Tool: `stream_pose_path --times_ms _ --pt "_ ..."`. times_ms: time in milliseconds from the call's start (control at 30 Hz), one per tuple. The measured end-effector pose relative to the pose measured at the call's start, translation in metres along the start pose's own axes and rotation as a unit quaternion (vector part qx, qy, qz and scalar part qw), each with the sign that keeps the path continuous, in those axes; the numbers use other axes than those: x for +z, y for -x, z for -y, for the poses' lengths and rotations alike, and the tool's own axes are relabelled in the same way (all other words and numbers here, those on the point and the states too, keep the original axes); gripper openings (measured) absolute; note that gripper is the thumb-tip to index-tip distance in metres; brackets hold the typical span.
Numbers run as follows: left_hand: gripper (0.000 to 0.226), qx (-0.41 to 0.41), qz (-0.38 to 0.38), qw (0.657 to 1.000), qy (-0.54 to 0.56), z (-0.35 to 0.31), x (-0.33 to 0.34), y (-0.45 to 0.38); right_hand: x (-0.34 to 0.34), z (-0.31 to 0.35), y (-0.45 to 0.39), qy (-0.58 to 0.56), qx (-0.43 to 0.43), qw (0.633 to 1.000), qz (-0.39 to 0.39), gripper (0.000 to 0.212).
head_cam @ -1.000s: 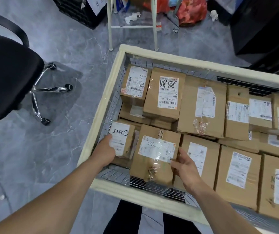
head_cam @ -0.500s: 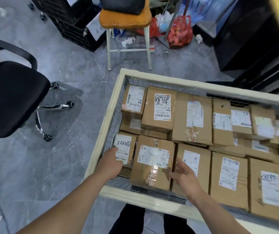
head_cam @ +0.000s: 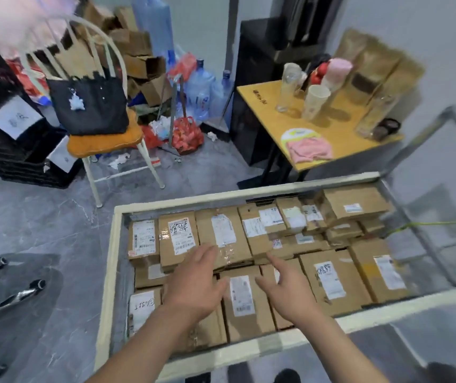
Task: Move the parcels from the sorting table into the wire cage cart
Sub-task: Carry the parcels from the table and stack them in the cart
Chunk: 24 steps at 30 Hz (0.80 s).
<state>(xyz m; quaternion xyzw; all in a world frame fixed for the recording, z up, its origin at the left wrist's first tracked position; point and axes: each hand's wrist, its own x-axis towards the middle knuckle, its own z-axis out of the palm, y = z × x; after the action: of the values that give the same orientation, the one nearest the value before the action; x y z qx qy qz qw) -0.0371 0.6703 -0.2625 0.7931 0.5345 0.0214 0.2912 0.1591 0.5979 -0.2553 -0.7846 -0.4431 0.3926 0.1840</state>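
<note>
Left hand at lower centre of the frame, fingers spread and loose, holding nothing, above the parcels. Right hand just to its right, fingers also extended, empty; index points up-left. Whether either palm touches the cardboard below, cannot tell.

Under both hands: wire cage cart with pale padded rim, filling the lower middle of the frame, packed with brown parcels lying flat, white labels up. One at the lower left corner has a handwritten label; another at the upper left row carries black scrawl.

Grey marbled floor to the left. Left edge: black office chair base. Upper left: white-framed chair with orange cushion and a black tote bag on it, black crates beside. Upper centre: loose cardboard boxes, blue water bottles, red bags. Upper right: yellow surface with cups, a pink cloth, brown pouches. Frame is motion-blurred at right.
</note>
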Motion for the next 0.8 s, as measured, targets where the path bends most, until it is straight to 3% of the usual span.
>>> stream_pose_path --times_ms 300,567,700,800 --pt "0.070 0.189 -0.018 0.976 -0.110 -0.171 0.002 -0.009 -0.138 -0.077 0.065 0.080 -0.008 0.985 -0.150 0.071" --pt "0.076 0.294 -0.016 0.941 -0.166 -0.342 0.066 0.018 -0.246 -0.202 0.158 0.096 0.047 0.965 -0.240 0.076" --pt "0.078 0.346 -0.008 0.921 -0.178 -0.418 0.102 0.043 -0.285 -0.258 0.208 0.084 0.086 0.950 -0.288 0.068" --pt "0.076 0.386 0.000 0.903 -0.191 -0.469 0.125 0.062 -0.305 -0.299 0.245 0.064 0.112 0.938 -0.321 0.075"
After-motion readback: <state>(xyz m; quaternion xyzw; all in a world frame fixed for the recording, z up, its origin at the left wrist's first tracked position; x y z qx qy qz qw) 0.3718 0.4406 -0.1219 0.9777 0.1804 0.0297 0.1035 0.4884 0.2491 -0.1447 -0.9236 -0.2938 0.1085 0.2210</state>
